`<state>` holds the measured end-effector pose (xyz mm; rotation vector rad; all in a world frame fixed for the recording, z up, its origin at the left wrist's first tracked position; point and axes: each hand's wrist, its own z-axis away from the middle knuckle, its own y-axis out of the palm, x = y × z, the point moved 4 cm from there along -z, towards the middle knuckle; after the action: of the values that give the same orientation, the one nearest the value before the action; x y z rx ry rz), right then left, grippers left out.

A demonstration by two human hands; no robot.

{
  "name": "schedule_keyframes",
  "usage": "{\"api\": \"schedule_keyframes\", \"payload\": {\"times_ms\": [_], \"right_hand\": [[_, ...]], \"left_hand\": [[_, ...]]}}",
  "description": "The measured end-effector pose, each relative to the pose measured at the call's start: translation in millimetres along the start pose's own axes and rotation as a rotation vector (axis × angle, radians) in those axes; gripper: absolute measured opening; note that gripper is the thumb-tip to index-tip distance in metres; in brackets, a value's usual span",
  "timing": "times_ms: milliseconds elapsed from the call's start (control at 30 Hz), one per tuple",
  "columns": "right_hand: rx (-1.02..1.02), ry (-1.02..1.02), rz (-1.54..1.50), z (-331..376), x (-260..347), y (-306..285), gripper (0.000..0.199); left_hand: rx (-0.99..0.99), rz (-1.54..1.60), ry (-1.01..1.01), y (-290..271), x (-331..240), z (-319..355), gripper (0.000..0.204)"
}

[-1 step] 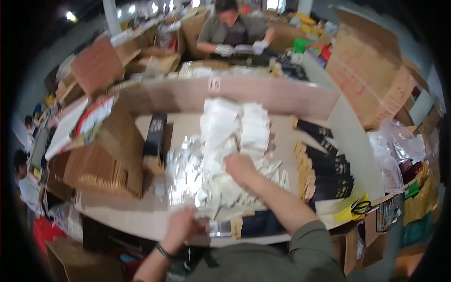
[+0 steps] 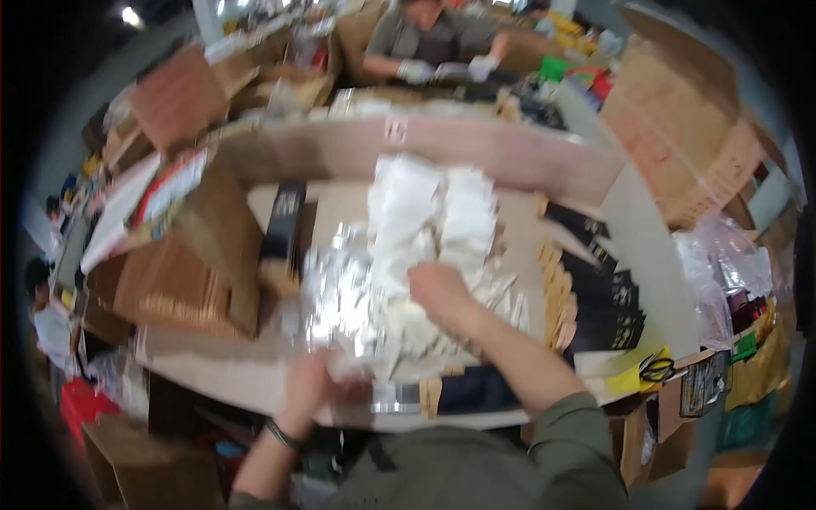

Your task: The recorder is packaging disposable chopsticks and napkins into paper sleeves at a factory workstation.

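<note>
My right hand [image 2: 439,293] is closed over a heap of small white slips [image 2: 416,340] mid-table. Its fingertips are hidden, so what it grips is unclear. Just behind it lie two stacks of flat white pieces [image 2: 404,191]. My left hand [image 2: 316,382], smeared by motion, is low over the table's left front, beside shiny silver packets [image 2: 336,297]. A pale blur shows near its fingers. To the right of that hand, along the front edge, lie a clear-and-silver strip [image 2: 396,396] and a dark sleeve [image 2: 476,391] with a tan end.
An opened cardboard box [image 2: 191,272] stands at left, beside a black packet [image 2: 285,217]. Black sleeves with tan ends [image 2: 599,310] fan out at right. Scissors [image 2: 656,368] lie on yellow material at the right corner. Beyond the low partition [image 2: 314,149], a gloved person [image 2: 433,51] works.
The view has shifted a little, so the table sits higher. My left hand has moved slightly left, away from the clear-and-silver strip, and is more blurred. My right hand stays at the white heap.
</note>
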<state>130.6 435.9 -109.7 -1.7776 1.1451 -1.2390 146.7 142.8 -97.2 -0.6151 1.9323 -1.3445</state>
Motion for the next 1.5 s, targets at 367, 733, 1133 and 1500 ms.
{"api": "schedule_keyframes", "payload": {"times_ms": [367,733,1133,1500], "right_hand": [[0.512,-0.165,-0.181,112.0,114.3,5.5,0.015],[0.353,-0.131,-0.149,118.3,120.3,-11.1,0.022],[0.256,-0.154,-0.195,166.0,84.2,-35.7,0.036],[0.276,-0.098,-0.175,150.2,88.5,-23.7,0.045]], "left_hand": [[-0.176,-0.303,-0.512,-137.2,205.6,-78.7,0.028],[-0.037,-0.549,-0.392,-139.6,170.8,-82.1,0.016],[0.378,1.064,-0.524,5.1,52.8,77.3,0.006],[-0.145,0.488,-0.064,38.7,-71.3,23.4,0.020]]}}
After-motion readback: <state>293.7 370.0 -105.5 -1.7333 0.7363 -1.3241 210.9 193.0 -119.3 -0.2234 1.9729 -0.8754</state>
